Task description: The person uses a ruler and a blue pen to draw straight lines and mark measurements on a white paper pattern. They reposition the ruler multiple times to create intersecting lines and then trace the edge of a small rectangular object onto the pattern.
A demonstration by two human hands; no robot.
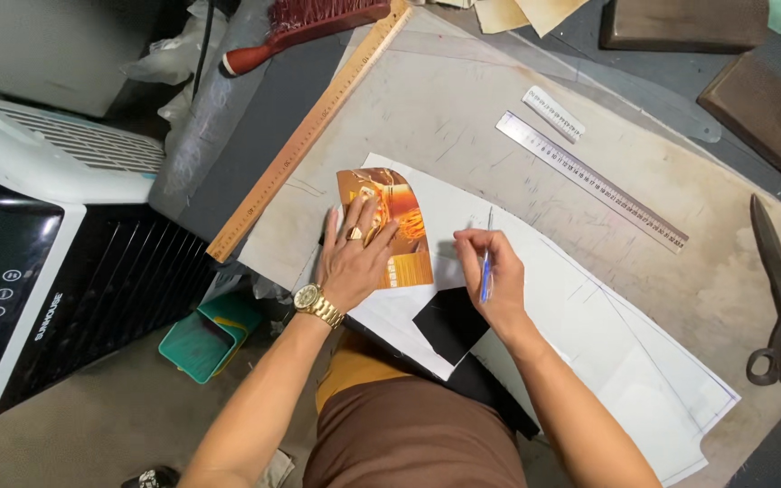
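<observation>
My left hand (354,258), with a gold ring and gold watch, lies flat on an orange printed card (397,210) shaped with a curved top, pressing it onto a large white paper sheet (589,325). My right hand (490,276) holds a blue pen (485,271) upright, its tip on the white paper just right of the card. A black piece of fabric (449,321) lies on the paper below my right hand, near the table's front edge.
A long wooden ruler (305,136) lies diagonally at the left of the worn tabletop (463,99). A metal ruler (589,181) and a short clear ruler (553,113) sit further back. Large scissors (779,298) rest at the right. A brush (305,23), wooden blocks (761,108) and an air cooler (38,262) surround the table.
</observation>
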